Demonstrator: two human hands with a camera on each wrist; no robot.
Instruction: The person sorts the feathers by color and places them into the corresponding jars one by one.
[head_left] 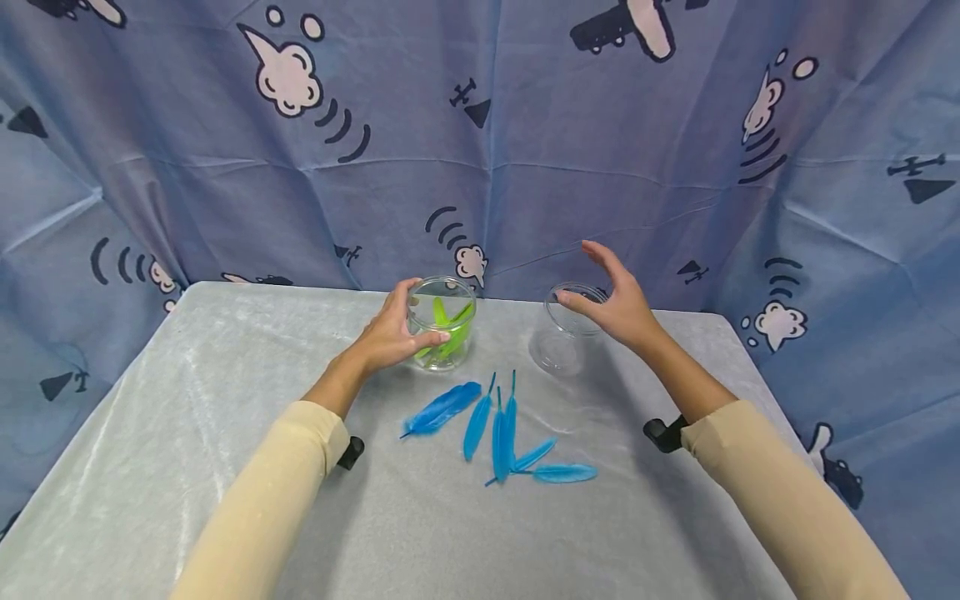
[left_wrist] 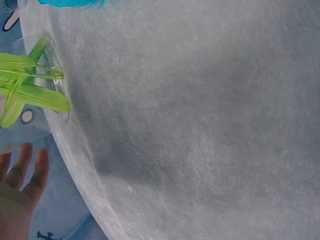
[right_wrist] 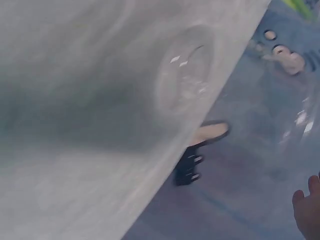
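A clear jar with green feathers inside stands upright near the table's back edge. My left hand holds it from the left, thumb across the front and fingers at the far side. In the left wrist view, the green feathers show through the wall, with several fingers below. A second clear jar, seemingly with nothing inside, stands to the right. Over its right side is my right hand, fingers spread and thumb near the rim; whether they touch is unclear.
Several blue feathers lie on the grey cloth-covered table in front of the jars, some crossing each other. A blue patterned curtain hangs right behind the table's back edge. Dark straps show at both wrists.
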